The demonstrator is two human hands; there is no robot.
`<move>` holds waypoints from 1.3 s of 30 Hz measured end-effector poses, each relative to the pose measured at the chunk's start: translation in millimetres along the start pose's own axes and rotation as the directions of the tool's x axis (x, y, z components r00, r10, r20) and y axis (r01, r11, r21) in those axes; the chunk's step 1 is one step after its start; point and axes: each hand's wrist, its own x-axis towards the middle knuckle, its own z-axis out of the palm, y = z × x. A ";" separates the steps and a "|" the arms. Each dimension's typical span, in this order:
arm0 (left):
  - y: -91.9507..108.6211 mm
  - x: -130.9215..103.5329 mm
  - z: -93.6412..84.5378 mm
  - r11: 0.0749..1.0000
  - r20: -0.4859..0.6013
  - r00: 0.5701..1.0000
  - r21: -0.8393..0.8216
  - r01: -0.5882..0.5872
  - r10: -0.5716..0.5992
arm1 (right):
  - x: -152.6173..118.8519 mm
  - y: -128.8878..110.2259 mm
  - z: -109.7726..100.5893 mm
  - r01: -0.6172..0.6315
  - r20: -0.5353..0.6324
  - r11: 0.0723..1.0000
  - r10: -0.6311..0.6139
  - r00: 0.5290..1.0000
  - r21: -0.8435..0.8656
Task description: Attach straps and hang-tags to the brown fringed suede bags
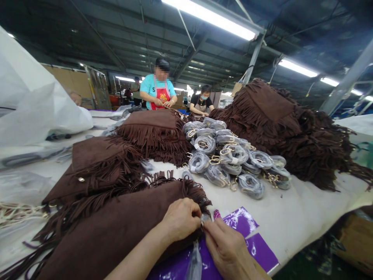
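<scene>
A brown fringed suede-like bag (116,225) lies across the near side of the table, its fringe beyond my hands. My left hand (182,217) rests over its right edge, fingers curled in a pinch. My right hand (229,243) pinches close against it, with a small metal piece between the fingertips. A plastic-wrapped strap (194,262) hangs from this spot; its end is partly hidden by my fingers. Beneath my right hand lies a glossy purple plastic sheet (262,251).
Coiled plastic-wrapped straps with gold clasps (233,153) are heaped beyond my hands. More fringed bags stand in a stack (151,120), at left (96,155) and in a tall pile (271,109). White plastic (37,97) bulges at far left. Two co-workers (159,87) are across the table.
</scene>
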 end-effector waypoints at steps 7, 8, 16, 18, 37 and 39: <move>-1.7 -1.4 2.4 1.000 -0.026 0.999 0.012 -0.018 0.018 | 0.5 -2.2 0.3 0.077 0.022 0.991 -0.075 0.997 -0.109; -3.1 -0.8 1.4 0.999 -0.008 0.999 -0.009 -0.041 0.041 | 0.8 -1.9 1.0 0.086 0.026 0.990 -0.083 0.996 -0.113; -8.1 4.3 0.8 0.994 0.049 0.994 -0.039 -0.099 0.101 | 9.5 -10.3 -9.0 0.244 0.172 0.933 -0.203 0.964 -0.264; -6.9 4.3 0.9 0.995 0.057 0.993 -0.033 -0.099 0.101 | 12.9 -13.6 -13.6 0.308 0.286 0.900 -0.221 0.933 -0.309; -1.7 -6.1 -1.9 0.996 -0.063 0.994 0.004 -0.086 0.086 | 8.0 -2.3 -3.9 0.223 0.170 0.968 -0.203 0.964 -0.112; 0.7 -7.6 -2.8 0.996 -0.051 0.996 0.055 -0.071 0.073 | 5.2 0.6 0.7 0.219 0.161 0.969 -0.200 0.967 -0.111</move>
